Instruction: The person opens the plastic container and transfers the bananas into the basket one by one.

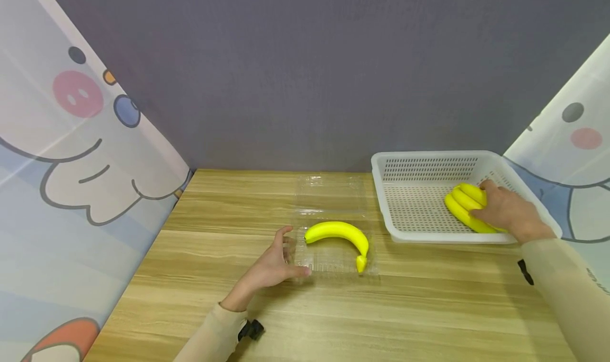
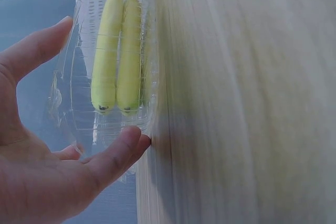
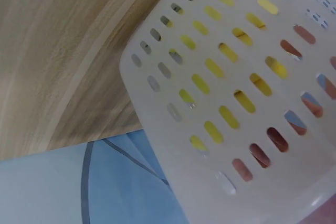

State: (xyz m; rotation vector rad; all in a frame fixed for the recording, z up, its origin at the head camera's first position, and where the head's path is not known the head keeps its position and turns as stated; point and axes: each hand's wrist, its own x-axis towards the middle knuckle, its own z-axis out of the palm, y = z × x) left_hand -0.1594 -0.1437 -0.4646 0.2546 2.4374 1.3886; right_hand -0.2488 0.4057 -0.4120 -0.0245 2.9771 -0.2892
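Observation:
In the head view a yellow banana (image 1: 339,229) lies curved in an opened clear plastic clamshell box (image 1: 333,264) on the table. My left hand (image 1: 274,264) spreads along the box's left side, thumb at the near corner and fingers further back. The left wrist view shows the fingertips (image 2: 128,136) right at the plastic wall. To the right, my right hand (image 1: 507,208) reaches into a white basket and holds a banana, thumb on one side and fingers over the other. More bananas (image 1: 459,208) lie beside it; the palm hides their right ends.
The white slotted basket (image 1: 431,237) stands at the back right of the wooden table (image 1: 229,208). The box's clear lid (image 1: 329,192) lies folded back toward the grey wall (image 1: 286,76). Printed cartoon curtains (image 1: 95,155) hang at both sides.

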